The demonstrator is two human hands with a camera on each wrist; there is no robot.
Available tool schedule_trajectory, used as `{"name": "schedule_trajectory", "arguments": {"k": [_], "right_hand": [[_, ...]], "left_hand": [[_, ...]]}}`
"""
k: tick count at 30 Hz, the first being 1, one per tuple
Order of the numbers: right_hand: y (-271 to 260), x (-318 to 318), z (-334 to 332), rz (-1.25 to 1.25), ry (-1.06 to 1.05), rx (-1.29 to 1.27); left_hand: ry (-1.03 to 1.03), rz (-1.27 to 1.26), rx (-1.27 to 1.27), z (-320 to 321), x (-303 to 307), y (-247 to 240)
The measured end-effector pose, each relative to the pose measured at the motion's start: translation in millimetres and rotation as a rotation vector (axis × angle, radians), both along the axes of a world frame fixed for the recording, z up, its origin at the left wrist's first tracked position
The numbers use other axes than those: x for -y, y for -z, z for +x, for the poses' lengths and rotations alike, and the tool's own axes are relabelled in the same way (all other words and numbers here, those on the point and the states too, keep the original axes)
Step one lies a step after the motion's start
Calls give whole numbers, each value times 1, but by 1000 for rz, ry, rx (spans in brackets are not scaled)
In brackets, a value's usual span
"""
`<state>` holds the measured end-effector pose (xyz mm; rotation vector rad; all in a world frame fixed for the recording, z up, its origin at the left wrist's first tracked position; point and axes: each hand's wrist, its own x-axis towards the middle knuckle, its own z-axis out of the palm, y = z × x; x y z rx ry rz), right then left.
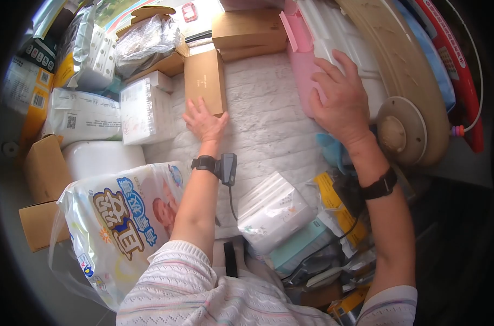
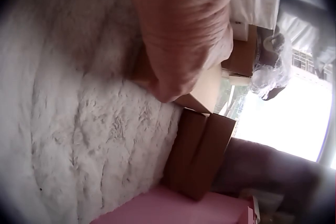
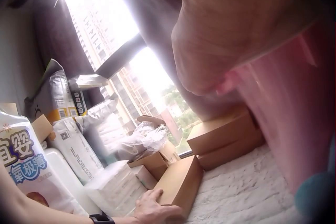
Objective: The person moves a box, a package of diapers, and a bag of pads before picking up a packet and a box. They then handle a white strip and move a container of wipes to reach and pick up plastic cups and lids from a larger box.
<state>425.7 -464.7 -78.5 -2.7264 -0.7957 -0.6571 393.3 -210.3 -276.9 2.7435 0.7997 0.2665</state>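
Observation:
My left hand (image 1: 205, 124) rests on the near end of a tan cardboard box (image 1: 203, 76), fingers on its top and left side and the thumb by its near right corner. In the right wrist view the same box (image 3: 181, 182) lies flat on a pale quilted cover (image 3: 231, 192). My right hand (image 1: 340, 100) is over a pink plastic container (image 1: 301, 76), its fingers spread and loosely bent by the upper edge. From the right wrist, the container's pink wall (image 3: 278, 113) shows below the hand, with the fingertips mostly hidden.
Another cardboard box (image 1: 249, 32) sits behind, at the window side. White tissue packs (image 1: 144, 111), a wrapped white pack (image 1: 84, 114) and a large diaper pack (image 1: 122, 217) line the left. A tissue pack (image 1: 273, 212) lies in front. A beige oval-ended object (image 1: 404, 125) stands right.

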Motion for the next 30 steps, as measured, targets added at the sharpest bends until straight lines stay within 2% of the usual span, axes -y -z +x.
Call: {"name": "schedule_trajectory", "arguments": {"k": [1,3,4,6,8,12,13,14,16,22,24,25,28,30], "right_hand": [[1,0,0,1,2,-2],[1,0,1,1,0,3],[1,0,1,0,3,2],[1,0,0,-5,4,2],[1,0,1,-12,4,4],[2,0,1,-8,-2,19],[2,0,2,-11,1,19],[3,0,2,-7,-3,24],[4,0,2,-1,-1,27],[5,-1,1,18,-3,50],[3,-2,2,16,4,41],[3,-3,2,13,-2,40],[4,-3,2,-21,-9,57],[3,-3,1,-26,-4,66]], "left_hand": [[2,1,-2,2,1,-11],[84,134,-230,12,2,-32],[87,134,-230,22,-1,-33],[149,-45,128,57,-12,-30],[239,-178,373,105,-24,-26],[134,-733,260,173,-28,-29],[134,-994,236,178,-26,-33],[136,-997,234,181,-26,-38],[213,-1105,40,184,-31,-42],[156,-1108,26,175,-30,-40],[121,-1253,88,167,-25,-39],[31,-1289,149,164,-19,-36],[128,-1383,132,159,-24,-30],[114,-1378,178,156,-24,-21]]}}
